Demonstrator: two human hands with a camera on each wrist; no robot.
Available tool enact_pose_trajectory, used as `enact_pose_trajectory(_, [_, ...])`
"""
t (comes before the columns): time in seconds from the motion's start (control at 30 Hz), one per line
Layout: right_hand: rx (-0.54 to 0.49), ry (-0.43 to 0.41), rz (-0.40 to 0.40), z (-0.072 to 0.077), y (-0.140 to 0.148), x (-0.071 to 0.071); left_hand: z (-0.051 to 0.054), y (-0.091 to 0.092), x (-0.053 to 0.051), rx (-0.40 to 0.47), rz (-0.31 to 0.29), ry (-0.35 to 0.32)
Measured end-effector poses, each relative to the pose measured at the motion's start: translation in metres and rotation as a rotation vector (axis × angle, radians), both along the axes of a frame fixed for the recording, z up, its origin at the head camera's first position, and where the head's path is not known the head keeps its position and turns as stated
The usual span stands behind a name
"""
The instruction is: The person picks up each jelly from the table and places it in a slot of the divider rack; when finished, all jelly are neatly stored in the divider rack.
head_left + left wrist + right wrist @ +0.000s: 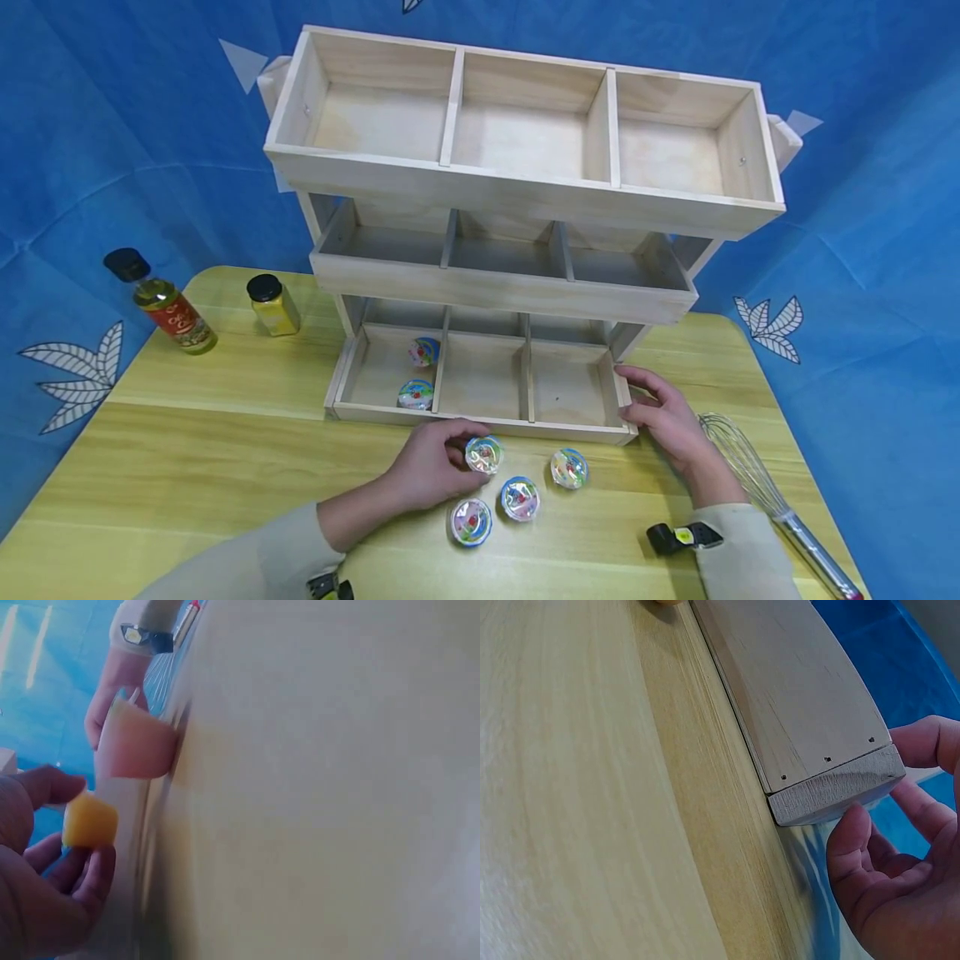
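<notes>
A small jelly cup [483,455] with a printed foil lid is pinched between the thumb and fingers of my left hand [435,465], just in front of the wooden shelf rack [480,287]. Its side looks orange in the left wrist view, where a pink jelly cup [139,742] stands beyond it. My right hand [667,417] holds the right end of the rack's lowest tier, thumb and fingers around the end wall [836,787]. Three more cups, among them a jelly cup [520,499], stand on the table. Two others, including a jelly cup [416,394], lie in the lowest tier's left compartment.
A whisk [772,500] lies right of my right forearm. At the table's left stand an oil bottle [176,312] and a yellow jar [274,307] with a black lid. Blue cloth [150,108] hangs behind the wooden table [225,467].
</notes>
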State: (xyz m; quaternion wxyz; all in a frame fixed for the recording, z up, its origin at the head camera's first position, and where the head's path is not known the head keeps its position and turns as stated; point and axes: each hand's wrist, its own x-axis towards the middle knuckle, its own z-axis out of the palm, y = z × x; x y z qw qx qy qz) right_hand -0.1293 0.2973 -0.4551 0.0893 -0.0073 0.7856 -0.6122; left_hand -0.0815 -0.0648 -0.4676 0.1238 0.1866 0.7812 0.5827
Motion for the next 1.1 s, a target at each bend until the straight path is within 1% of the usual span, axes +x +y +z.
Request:
enact_pose_trajectory(0.1, [-0.021, 0.005, 0.001, 0.0, -0.001, 0.0, 0.009, -0.002, -0.001, 0.035, -0.03, -0.012])
enact_pose_trajectory(0.2, [-0.036, 0.012, 0.005, 0.0, -0.001, 0.0, 0.018, -0.003, -0.005, 0.084, -0.05, -0.027])
enact_pose_trajectory(0.33, [-0.036, 0.015, 0.006, 0.0, -0.001, 0.0, 0.029, -0.002, -0.012, 0.124, -0.057, -0.01])
enact_pose_trajectory(0.47, [-0.039, 0.008, 0.002, 0.0, -0.001, 0.0, 0.036, -0.001, -0.021, 0.133, -0.044, 0.004])
enact_pose_trajectory(0.57, [-0.039, 0.004, 0.0, 0.001, -0.001, 0.0, 0.038, 0.002, -0.029, 0.151, -0.03, 0.007])
enact_pose_trajectory(0.67, [-0.033, 0.001, -0.001, 0.002, -0.001, 0.0, 0.037, 0.006, -0.039, 0.174, -0.012, 0.013])
enact_pose_trajectory(0.83, [-0.023, 0.002, -0.003, 0.001, -0.001, 0.0, 0.036, 0.016, -0.056, 0.157, 0.041, 0.007])
enact_pose_trajectory(0.97, [-0.019, 0.01, 0.001, 0.0, -0.001, 0.0, 0.036, 0.025, -0.069, 0.143, 0.067, -0.004])
enact_pose_trajectory(1.1, [-0.016, 0.008, 0.0, 0.0, -0.001, -0.001, 0.033, 0.032, -0.08, 0.091, 0.096, -0.021])
